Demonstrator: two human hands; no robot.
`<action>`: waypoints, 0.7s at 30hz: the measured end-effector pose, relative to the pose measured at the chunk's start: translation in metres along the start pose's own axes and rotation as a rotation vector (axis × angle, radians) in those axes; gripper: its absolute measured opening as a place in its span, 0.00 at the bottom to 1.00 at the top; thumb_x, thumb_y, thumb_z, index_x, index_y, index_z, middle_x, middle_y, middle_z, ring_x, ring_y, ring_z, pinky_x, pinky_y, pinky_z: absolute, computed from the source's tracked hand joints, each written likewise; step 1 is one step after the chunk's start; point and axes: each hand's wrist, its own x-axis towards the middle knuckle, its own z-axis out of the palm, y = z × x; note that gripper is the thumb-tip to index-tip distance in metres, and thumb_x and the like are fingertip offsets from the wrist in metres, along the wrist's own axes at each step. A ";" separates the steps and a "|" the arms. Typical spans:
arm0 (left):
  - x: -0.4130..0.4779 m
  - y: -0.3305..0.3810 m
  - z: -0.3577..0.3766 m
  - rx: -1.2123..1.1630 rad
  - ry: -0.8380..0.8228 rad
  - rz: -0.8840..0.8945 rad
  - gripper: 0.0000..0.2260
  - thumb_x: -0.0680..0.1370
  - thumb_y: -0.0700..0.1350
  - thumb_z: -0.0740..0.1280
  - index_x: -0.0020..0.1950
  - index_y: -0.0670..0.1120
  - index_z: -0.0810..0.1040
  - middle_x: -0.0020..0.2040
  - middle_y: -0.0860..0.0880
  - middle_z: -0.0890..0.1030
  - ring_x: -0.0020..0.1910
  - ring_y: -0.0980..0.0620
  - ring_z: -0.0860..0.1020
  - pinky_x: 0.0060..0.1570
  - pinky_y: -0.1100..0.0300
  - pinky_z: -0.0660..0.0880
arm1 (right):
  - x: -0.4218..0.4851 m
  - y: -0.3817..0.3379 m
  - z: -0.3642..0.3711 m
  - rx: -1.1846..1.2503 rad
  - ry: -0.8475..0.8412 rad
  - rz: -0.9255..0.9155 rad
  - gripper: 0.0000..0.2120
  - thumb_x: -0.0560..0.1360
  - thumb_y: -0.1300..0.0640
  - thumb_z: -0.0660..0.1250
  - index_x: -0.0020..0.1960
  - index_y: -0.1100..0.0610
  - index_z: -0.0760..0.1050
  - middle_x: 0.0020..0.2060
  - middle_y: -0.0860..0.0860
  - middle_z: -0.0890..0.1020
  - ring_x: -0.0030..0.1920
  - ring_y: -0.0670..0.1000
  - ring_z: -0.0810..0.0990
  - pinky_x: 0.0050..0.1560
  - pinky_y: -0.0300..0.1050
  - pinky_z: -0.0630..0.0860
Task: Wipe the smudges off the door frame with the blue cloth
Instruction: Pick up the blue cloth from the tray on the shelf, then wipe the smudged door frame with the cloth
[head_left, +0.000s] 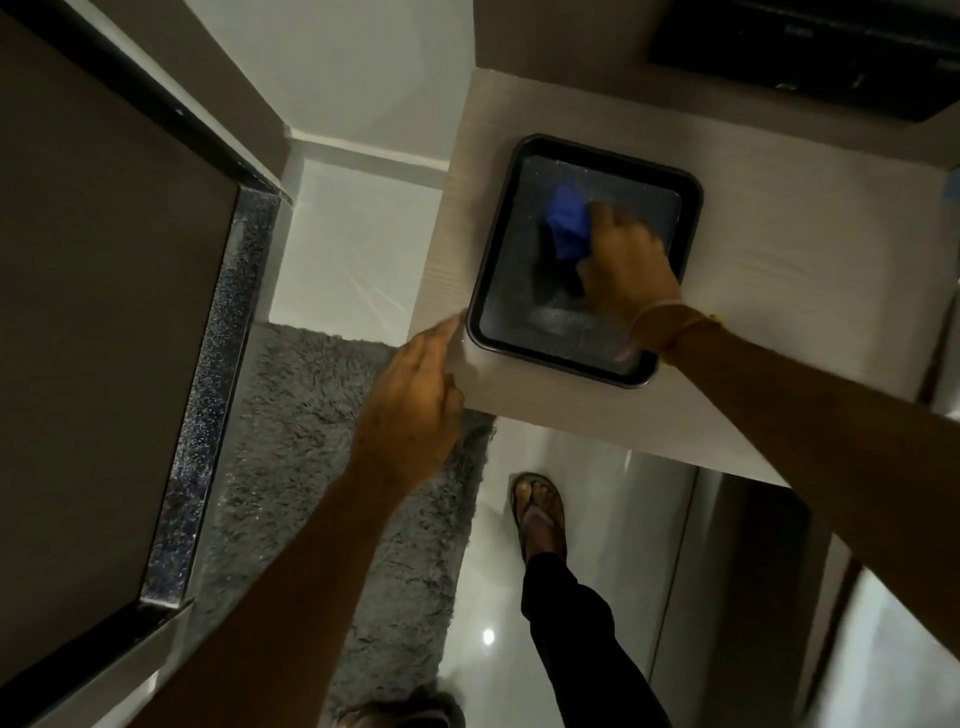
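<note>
A crumpled blue cloth (567, 222) lies in a dark rectangular tray (488, 291) on a pale wooden tabletop (753, 249). My right hand (626, 260) is inside the tray, its fingers closed around the cloth's right side; part of the cloth is hidden under the hand. My left hand (410, 400) rests flat on the tabletop's near left corner, fingers together and extended, holding nothing. The dark door frame (171, 111) runs diagonally along the left, beside a brown door panel (98, 312) and a speckled dark threshold (208, 405).
A grey shaggy mat (311, 447) covers the floor between the threshold and the table. My sandalled foot (540, 514) and dark trouser leg stand on glossy white tiles. A black appliance (810, 52) sits at the table's far right. A white wall corner lies beyond the mat.
</note>
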 end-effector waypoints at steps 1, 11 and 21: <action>-0.004 -0.001 -0.004 -0.020 0.013 0.000 0.24 0.77 0.36 0.59 0.73 0.42 0.61 0.66 0.40 0.73 0.62 0.47 0.72 0.63 0.51 0.71 | -0.002 -0.003 -0.010 0.180 0.054 0.065 0.19 0.75 0.65 0.62 0.64 0.67 0.65 0.59 0.66 0.75 0.58 0.65 0.75 0.56 0.57 0.72; -0.043 0.030 -0.201 -0.076 0.553 -0.036 0.20 0.79 0.39 0.56 0.72 0.43 0.64 0.70 0.44 0.70 0.68 0.49 0.68 0.68 0.59 0.62 | -0.077 -0.197 -0.129 1.842 -0.280 0.039 0.23 0.73 0.57 0.62 0.66 0.64 0.67 0.59 0.62 0.75 0.54 0.58 0.77 0.52 0.49 0.79; -0.309 0.049 -0.475 0.124 1.176 0.051 0.19 0.79 0.40 0.55 0.71 0.44 0.66 0.69 0.50 0.70 0.70 0.54 0.66 0.69 0.55 0.64 | -0.215 -0.513 -0.248 1.743 -0.549 -0.452 0.15 0.72 0.67 0.64 0.56 0.55 0.76 0.50 0.51 0.85 0.52 0.51 0.82 0.54 0.48 0.80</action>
